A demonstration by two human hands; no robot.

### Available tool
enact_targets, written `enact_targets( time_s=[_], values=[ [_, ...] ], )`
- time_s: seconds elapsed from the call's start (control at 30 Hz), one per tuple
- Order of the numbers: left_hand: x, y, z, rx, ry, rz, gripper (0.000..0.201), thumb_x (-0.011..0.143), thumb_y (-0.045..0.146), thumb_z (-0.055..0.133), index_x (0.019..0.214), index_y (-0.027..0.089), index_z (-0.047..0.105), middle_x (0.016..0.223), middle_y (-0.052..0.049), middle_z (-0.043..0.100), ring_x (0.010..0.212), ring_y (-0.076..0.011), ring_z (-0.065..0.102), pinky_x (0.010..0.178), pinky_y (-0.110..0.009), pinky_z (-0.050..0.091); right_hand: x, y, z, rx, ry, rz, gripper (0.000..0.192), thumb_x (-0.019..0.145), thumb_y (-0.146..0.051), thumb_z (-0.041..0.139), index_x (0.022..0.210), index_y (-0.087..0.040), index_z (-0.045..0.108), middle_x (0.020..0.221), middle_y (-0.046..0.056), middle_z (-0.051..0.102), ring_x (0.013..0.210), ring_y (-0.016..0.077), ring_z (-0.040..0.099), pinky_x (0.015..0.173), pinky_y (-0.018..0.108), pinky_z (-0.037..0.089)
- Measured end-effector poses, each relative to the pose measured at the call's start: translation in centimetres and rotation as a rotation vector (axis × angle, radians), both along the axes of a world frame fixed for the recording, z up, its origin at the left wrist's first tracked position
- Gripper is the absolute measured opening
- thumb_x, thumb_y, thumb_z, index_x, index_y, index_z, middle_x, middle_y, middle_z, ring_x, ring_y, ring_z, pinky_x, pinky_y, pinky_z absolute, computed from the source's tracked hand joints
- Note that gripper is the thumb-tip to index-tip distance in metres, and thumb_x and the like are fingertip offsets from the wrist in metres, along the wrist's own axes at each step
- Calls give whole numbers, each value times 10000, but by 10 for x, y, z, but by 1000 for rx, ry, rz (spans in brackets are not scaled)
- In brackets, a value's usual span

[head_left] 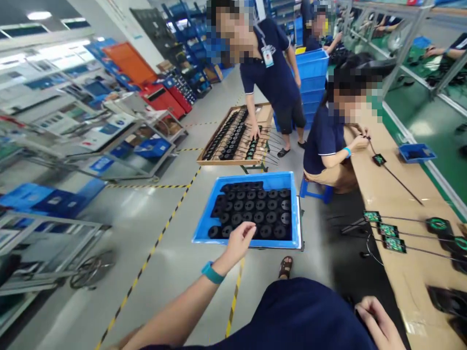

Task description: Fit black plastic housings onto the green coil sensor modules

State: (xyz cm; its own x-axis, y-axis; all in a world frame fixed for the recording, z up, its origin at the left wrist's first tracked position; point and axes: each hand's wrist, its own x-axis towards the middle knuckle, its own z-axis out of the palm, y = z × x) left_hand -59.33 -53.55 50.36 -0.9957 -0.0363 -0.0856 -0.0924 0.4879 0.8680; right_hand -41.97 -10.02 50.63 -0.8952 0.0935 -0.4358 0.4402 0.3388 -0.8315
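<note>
Apparently, the work is well under way, though how much is left can only be judged roughly. The left hand [241, 241] hangs over the near edge of a blue bin [279, 181], fingers curled toward the thumb; whether anything is caught in that grip, I cannot tell. Black discs [248, 205] lie in rows inside the bin, which looks mostly full, with some bare room along its left side. The right hand [381, 323] is beside the near edge of the bench [386, 194], fingers bent, and its grip is too hidden to read.

On the bench, three circuit boards [388, 230] lie with cables running to round black pieces [438, 224], seemingly part-built since the boards are bare. A seated worker [324, 141] handles another cable. Beyond the bin, a standing worker [270, 73] reaches into a cardboard tray [229, 163] holding more boards and cables.
</note>
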Motion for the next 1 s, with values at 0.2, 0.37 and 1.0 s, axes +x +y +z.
enact_targets(
  time_s=[0.2, 0.37, 1.0],
  values=[
    [-60, -83, -30, -406, 126, -441, 227, 975, 322, 561, 1155, 204, 631, 1106, -90, 637, 1045, -244, 608, 948, -400, 502, -93, -139, 38, 6, 33, 380, 357, 959, -514, 544, 969, -197, 709, 964, 77, 683, 925, 210, 655, 879, 301, 513],
    [-94, -70, -46, -616, 110, -679, 162, 920, 298, 647, 1040, 189, 666, 1002, -98, 578, 963, -279, 574, 883, -438, 485, -182, -231, 71, -3, 150, 493, 262, 957, -377, 561, 992, -195, 746, 950, 74, 684, 890, 194, 653, 877, 325, 525],
    [-122, -77, -67, -289, 189, -642, 274, 918, 358, 663, 752, 188, 527, 1070, -76, 551, 946, -199, 579, 863, -339, 520, -279, -316, -25, 980, 58, 822, 225, 907, -138, 529, 973, -109, 742, 1050, 198, 609, 1091, 306, 519, 930, 393, 453]
  ],
)
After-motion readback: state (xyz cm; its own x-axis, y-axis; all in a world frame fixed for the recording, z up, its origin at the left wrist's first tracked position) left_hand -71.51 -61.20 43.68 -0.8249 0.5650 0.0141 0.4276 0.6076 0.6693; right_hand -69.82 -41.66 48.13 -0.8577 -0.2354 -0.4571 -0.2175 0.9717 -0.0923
